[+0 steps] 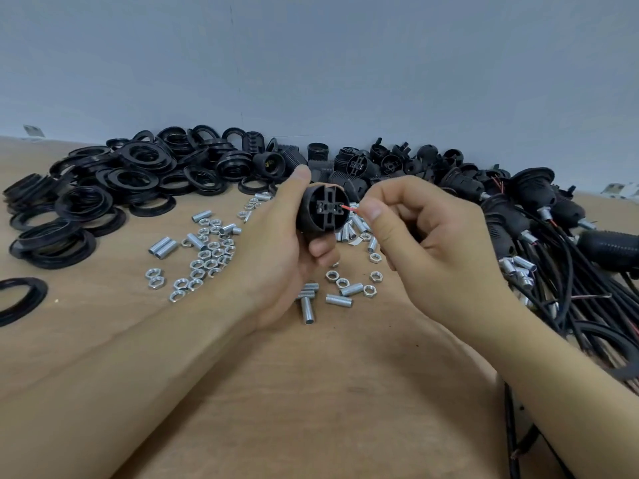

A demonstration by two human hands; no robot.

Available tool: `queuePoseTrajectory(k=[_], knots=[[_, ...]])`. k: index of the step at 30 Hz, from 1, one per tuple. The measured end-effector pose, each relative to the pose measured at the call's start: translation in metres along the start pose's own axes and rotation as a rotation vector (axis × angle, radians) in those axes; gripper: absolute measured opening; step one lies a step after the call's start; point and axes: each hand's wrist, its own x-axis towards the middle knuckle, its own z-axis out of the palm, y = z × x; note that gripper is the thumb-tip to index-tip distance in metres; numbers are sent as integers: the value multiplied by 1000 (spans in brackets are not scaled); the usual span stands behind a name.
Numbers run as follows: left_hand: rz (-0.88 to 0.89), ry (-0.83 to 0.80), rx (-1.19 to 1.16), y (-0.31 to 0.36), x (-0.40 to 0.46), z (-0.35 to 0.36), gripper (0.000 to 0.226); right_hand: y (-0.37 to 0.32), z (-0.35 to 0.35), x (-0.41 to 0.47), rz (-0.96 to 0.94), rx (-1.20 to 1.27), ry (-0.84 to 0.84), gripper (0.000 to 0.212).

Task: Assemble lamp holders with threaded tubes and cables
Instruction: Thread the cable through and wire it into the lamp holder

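Wide wooden table (328, 392) under both forearms, grey wall (345, 57) behind. Far out beyond the left fingertips, a big heap of black threaded rings (114, 188) sprawls across the boards. Off past the right knuckles, a tangle of black cables (570, 292) with finished holders (529, 188) stacked on top. Beyond both sets of fingertips, against the wall, a pile of loose black holder bodies (366, 160).

Now the hands. Left hand (276, 250) is wrapped round a black lamp holder (323, 210), thumb up over its top edge, fingers curled underneath, the terminal face turned toward the camera. Right hand (425, 229) sits just beside it, thumb and forefinger pinched on a thin red wire (349, 209), whose tip touches the terminal block in the holder's face; the other fingers are curled in.

Below and to the left of the left fingers, silver threaded tubes (340, 295) and hex nuts (207, 257) lie scattered on the table.
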Motion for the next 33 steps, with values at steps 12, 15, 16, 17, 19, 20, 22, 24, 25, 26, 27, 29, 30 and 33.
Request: queuePoseTrajectory(k=[12,15,16,17,19,20,22,24,25,26,27,29,30,33], knots=[[-61,-23,47,0,-2,1,55,-7,-2,-3,-134,-127,111,16],[-40,-34,79,0,-2,1,53,-7,-1,-3,-132,-151,77,14],[-37,-36,85,0,-2,1,52,-7,0,-3,-132,-169,70,13],[-36,-36,87,0,-2,1,52,-8,0,-3,-133,-185,67,13],[-35,-30,90,0,-2,1,53,-8,1,-2,-137,-210,67,13],[-32,-29,90,0,-2,1,52,-7,1,-2,-139,-227,71,13],[-23,-32,86,0,-3,2,52,-7,1,-2,-143,-259,83,14],[-1,-33,76,0,-4,5,50,-7,2,-2,-149,-293,106,15],[18,-31,72,0,-5,6,48,-7,3,-2,-154,-313,120,16],[38,-31,74,0,-6,6,47,-8,4,-2,-161,-330,132,17],[55,-33,78,-1,-7,7,47,-8,5,-2,-169,-339,142,17],[71,-45,81,-2,-8,9,47,-9,6,-3,-186,-321,151,17],[74,-50,84,-2,-8,9,47,-10,7,-4,-198,-301,148,16],[50,-38,76,-2,-11,11,51,-9,7,-5,-218,-257,125,15]])
